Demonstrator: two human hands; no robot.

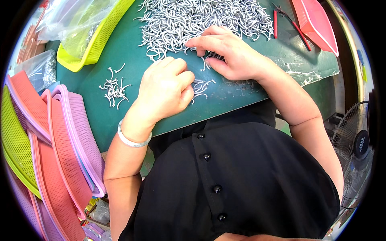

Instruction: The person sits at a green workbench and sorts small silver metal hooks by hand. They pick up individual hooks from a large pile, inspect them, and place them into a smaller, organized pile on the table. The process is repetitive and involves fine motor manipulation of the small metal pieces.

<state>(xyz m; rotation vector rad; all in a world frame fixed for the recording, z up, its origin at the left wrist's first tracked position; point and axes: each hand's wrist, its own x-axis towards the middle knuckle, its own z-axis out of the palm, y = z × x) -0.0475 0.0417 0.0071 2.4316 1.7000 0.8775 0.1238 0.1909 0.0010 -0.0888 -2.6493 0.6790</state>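
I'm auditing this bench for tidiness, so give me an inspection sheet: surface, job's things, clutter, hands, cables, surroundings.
Surface: green table mat, a clear plastic sheet over its right part.
Job's things: big heap of small bent grey metal pieces at the far edge; small sorted group at left; a few between the hands.
Clutter: red-handled cutters, red mesh tray, yellow-green mesh tray holding a plastic bag.
Hands: left hand curled on the mat; right hand fingering pieces at the heap's edge.
Cables: nothing seen.
Surroundings: stacked coloured mesh trays at left, fan at right.
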